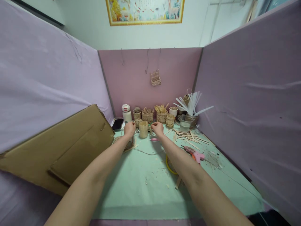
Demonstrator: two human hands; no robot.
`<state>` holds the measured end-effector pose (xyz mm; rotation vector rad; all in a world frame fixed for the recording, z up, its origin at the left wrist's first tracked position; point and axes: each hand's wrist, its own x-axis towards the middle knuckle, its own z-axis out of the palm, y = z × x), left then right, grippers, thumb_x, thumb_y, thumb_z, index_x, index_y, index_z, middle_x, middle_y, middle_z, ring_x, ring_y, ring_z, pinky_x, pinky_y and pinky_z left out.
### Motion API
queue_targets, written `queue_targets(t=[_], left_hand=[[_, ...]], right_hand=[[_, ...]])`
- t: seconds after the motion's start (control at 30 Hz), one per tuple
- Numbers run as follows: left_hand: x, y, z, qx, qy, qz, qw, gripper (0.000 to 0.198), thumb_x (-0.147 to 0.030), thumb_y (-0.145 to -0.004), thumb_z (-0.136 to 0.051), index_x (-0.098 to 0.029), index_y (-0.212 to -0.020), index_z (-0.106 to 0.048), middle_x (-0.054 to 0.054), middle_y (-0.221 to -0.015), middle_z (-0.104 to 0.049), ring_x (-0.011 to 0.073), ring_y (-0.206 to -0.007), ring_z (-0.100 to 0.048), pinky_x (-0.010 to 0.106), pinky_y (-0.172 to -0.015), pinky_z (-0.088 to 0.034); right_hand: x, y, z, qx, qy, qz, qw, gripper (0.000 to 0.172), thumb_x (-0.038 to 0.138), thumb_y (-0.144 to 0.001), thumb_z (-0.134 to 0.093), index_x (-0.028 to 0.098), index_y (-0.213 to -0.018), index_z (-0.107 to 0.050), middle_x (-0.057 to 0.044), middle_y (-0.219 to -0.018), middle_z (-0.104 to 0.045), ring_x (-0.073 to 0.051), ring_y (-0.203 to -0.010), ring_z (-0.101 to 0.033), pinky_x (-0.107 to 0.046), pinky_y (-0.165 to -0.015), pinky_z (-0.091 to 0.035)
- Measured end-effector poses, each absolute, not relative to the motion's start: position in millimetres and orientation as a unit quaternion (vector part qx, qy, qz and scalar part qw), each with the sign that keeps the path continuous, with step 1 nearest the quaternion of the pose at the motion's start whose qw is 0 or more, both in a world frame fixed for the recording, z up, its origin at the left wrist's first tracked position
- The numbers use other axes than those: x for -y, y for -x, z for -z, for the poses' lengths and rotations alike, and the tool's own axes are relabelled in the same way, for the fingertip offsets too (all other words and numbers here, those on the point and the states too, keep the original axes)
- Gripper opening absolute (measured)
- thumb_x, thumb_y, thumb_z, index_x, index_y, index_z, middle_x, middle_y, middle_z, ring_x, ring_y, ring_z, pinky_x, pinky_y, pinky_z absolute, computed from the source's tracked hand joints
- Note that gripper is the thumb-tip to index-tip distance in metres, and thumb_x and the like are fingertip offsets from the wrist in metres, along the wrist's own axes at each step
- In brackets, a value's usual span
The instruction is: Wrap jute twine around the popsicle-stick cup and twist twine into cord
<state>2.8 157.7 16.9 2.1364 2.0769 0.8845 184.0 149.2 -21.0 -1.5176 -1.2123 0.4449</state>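
My left hand [129, 129] reaches far across the table, its fingers closed in a pinch just left of a small tan cup [143, 130]. On the cup's other side my right hand [157, 128] is also pinched, thumb and fingers together. Anything thin between the fingers of either hand is too small to make out. The cup stands upright between the hands, apart from both. A bundle of twine [137, 122] lies behind it, close to my left fingers. Thin green strands [150, 125] show beside my right fingertips.
Small baskets of wooden pieces [161, 117] line the back wall beside a white bottle [127, 113]. Loose sticks [190, 136], a clear water cup [184, 125] and a pink glue gun [198, 156] lie right. Cardboard [77, 147] leans left. A yellow ring [168, 164] lies under my right forearm.
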Motion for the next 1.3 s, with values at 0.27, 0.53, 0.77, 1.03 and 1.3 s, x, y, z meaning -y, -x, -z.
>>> queue_targets(t=[0.27,0.53,0.77,1.03,1.3], left_hand=[[-144.9,-11.4,-7.1,-0.669,-0.679,-0.295,0.059,0.022,-0.024,-0.079,-0.051,-0.018,-0.088,-0.070,0.010,-0.091,-0.071,0.0211,-0.091,-0.063,0.027,-0.077,-0.043],[-137.2,-19.4,-0.1,-0.679,-0.655,-0.315,0.104,0.018,-0.026,-0.076,-0.055,-0.017,-0.083,-0.069,0.008,-0.087,-0.072,0.0197,-0.083,-0.064,0.026,-0.070,-0.041],[-135.9,-19.2,0.6,-0.675,-0.645,-0.335,0.126,0.019,-0.027,-0.075,-0.055,-0.016,-0.082,-0.070,0.009,-0.087,-0.072,0.0194,-0.082,-0.064,0.025,-0.071,-0.043],[-136.6,-14.4,4.7,-0.643,-0.654,-0.365,0.161,0.018,-0.025,-0.076,-0.054,-0.016,-0.080,-0.070,0.006,-0.084,-0.072,0.0158,-0.078,-0.063,0.024,-0.072,-0.044],[-136.7,-11.3,9.5,-0.627,-0.651,-0.387,0.184,0.019,-0.021,-0.075,-0.054,-0.015,-0.083,-0.070,0.006,-0.087,-0.072,0.0159,-0.081,-0.063,0.025,-0.075,-0.045]], right_hand=[[-149.9,-169.5,33.3,0.503,0.615,-0.219,0.567,0.015,0.027,-0.062,-0.058,0.019,-0.069,-0.069,-0.002,-0.067,-0.070,-0.016,-0.064,-0.062,-0.023,-0.060,-0.045],[-148.0,-159.4,47.1,0.512,0.578,-0.244,0.587,0.015,0.024,-0.059,-0.057,0.019,-0.068,-0.068,-0.003,-0.069,-0.070,-0.016,-0.066,-0.063,-0.024,-0.062,-0.047],[-150.9,-154.2,49.7,0.511,0.548,-0.270,0.605,0.017,0.029,-0.060,-0.061,0.017,-0.069,-0.067,-0.004,-0.073,-0.070,-0.017,-0.069,-0.064,-0.025,-0.064,-0.048],[-152.9,-150.9,52.1,0.510,0.536,-0.280,0.612,0.016,0.028,-0.060,-0.063,0.017,-0.070,-0.067,-0.004,-0.072,-0.071,-0.017,-0.069,-0.064,-0.027,-0.068,-0.049],[-143.1,-150.7,46.7,0.521,0.538,-0.269,0.606,0.012,0.022,-0.063,-0.060,0.018,-0.070,-0.068,-0.004,-0.077,-0.071,-0.018,-0.073,-0.064,-0.028,-0.072,-0.049]])
